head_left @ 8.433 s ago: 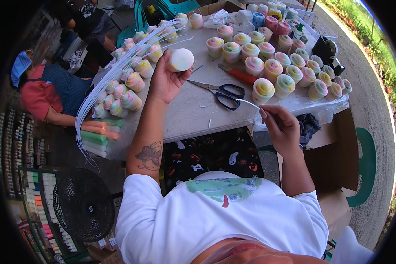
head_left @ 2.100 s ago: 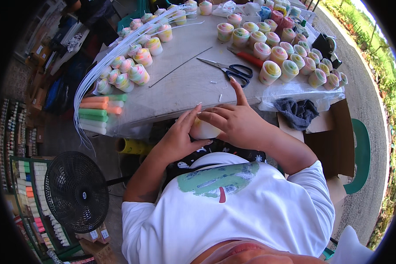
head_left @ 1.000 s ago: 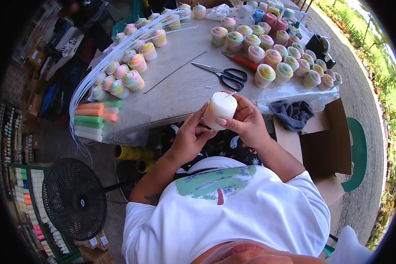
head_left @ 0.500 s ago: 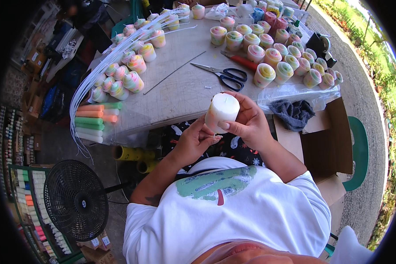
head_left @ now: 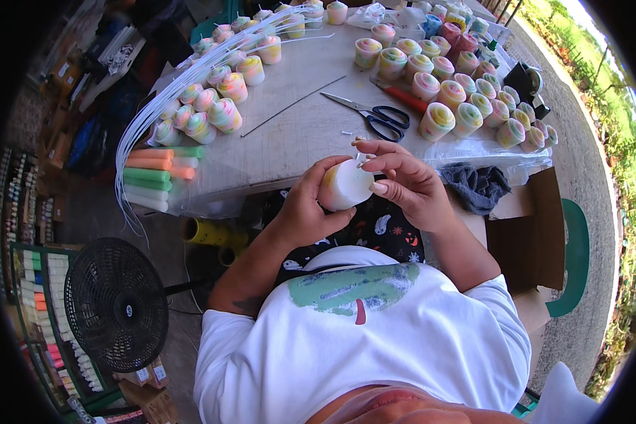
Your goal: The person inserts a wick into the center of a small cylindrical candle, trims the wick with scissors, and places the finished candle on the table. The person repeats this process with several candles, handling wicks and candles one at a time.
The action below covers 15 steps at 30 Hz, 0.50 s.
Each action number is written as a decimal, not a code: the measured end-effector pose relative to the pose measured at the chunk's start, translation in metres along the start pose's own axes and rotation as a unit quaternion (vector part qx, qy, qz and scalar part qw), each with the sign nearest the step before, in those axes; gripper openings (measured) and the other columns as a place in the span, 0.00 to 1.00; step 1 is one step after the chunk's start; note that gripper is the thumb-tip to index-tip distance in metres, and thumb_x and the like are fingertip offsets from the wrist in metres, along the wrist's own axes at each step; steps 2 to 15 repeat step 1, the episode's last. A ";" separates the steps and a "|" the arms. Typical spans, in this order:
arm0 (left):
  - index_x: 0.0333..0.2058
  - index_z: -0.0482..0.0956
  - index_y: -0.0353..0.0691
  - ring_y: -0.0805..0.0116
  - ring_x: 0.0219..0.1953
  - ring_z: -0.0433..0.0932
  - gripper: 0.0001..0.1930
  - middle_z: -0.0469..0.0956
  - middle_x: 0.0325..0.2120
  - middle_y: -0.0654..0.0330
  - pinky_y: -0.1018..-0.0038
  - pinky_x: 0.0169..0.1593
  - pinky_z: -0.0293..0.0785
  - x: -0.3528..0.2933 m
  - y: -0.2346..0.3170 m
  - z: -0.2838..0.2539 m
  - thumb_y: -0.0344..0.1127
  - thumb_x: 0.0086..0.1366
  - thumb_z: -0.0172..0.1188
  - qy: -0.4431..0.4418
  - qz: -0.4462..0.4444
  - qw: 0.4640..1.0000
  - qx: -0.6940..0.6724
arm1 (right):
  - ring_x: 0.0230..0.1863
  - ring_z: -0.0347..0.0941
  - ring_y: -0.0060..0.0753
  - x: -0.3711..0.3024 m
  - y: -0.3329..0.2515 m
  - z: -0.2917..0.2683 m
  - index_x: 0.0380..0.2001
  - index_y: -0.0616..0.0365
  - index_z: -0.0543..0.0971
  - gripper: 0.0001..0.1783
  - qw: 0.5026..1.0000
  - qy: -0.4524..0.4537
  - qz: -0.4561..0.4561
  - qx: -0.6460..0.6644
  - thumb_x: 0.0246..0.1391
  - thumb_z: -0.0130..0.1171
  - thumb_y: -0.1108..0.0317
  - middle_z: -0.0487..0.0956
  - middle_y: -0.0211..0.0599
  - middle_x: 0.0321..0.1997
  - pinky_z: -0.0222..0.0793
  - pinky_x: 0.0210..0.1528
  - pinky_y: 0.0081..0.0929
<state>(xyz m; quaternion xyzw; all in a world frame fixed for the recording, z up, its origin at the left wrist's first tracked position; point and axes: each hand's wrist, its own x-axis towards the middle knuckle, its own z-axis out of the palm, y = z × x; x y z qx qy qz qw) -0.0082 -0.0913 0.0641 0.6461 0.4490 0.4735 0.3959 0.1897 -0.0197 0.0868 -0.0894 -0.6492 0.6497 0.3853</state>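
My left hand (head_left: 302,206) wraps round a short candle (head_left: 346,186) with a plain white flat end and pastel colour on its side. It is tilted above my lap, the flat end turned toward my right hand (head_left: 418,192). The bent fingers of that hand come together at the rim of the flat end, around a small pale bit too small to name. Beyond my hands, on the table (head_left: 290,152), lie scissors (head_left: 367,115) with dark handles and a thin metal rod (head_left: 293,106).
Swirled pastel candles stand in groups at left (head_left: 225,115) and right (head_left: 438,121). A bundle of long white wicks (head_left: 145,116) arches over the table's left edge, near coloured sticks (head_left: 148,164). A dark cloth (head_left: 475,187), an open cardboard box (head_left: 537,237) and a black fan (head_left: 116,304) surround me.
The candle has tipped over to the right and moved slightly left. My left hand now wraps its side; my right hand has let go of the side and brought its fingers to the flat end.
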 end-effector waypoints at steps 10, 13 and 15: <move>0.60 0.59 0.38 0.57 0.53 0.72 0.40 0.69 0.52 0.47 0.68 0.54 0.69 0.000 0.002 -0.001 0.27 0.48 0.68 -0.015 0.015 1.000 0.022 | 0.66 0.56 0.36 0.000 0.000 0.000 0.52 0.56 0.74 0.20 1.000 0.000 0.001 -0.001 0.54 0.58 0.74 0.63 0.43 0.64 0.51 0.66 0.33; 0.60 0.59 0.38 0.57 0.53 0.72 0.40 0.69 0.52 0.47 0.68 0.54 0.69 0.000 0.002 -0.001 0.27 0.48 0.68 -0.015 0.015 1.000 0.022 | 0.66 0.56 0.36 0.000 0.000 0.000 0.52 0.56 0.74 0.20 1.000 0.000 0.001 -0.001 0.54 0.58 0.74 0.63 0.43 0.64 0.51 0.66 0.33; 0.60 0.59 0.38 0.57 0.53 0.72 0.40 0.69 0.52 0.47 0.68 0.54 0.69 0.000 0.002 -0.001 0.27 0.48 0.68 -0.015 0.015 1.000 0.022 | 0.66 0.56 0.36 0.000 0.000 0.000 0.52 0.56 0.74 0.20 1.000 0.000 0.001 -0.001 0.54 0.58 0.74 0.63 0.43 0.64 0.51 0.66 0.33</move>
